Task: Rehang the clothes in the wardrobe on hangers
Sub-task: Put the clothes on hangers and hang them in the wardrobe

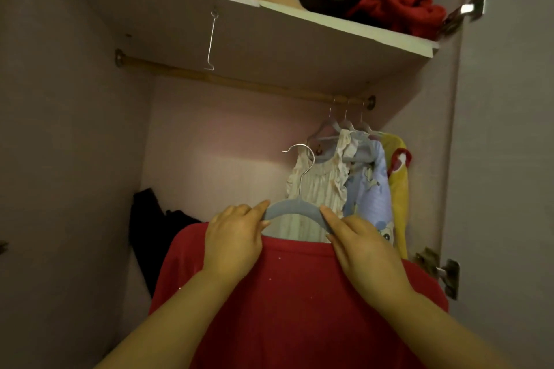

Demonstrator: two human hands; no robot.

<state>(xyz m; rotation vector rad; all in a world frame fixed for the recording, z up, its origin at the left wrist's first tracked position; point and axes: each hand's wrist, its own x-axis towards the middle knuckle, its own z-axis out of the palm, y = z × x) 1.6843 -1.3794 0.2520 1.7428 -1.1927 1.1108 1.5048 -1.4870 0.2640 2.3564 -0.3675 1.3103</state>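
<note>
Centrally, a red garment (293, 293) drapes over a blue-grey hanger (292, 209), held up inside the open wardrobe, below the wooden rod (209, 76). The left hand (233, 237) pinches the hanger's left shoulder and the right hand (362, 249) grips its right. Behind, a cream dress (317, 183), a blue printed garment (377, 183) and a yellow garment (400, 189) hang from the rod, under a shelf (344, 24) piled with clothes.

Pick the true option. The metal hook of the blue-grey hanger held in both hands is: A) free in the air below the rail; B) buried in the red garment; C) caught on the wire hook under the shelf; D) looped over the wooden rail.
A: the left hand and right hand grip the hanger, whose hook stands free in front of the cream garment, below the rail.
</note>
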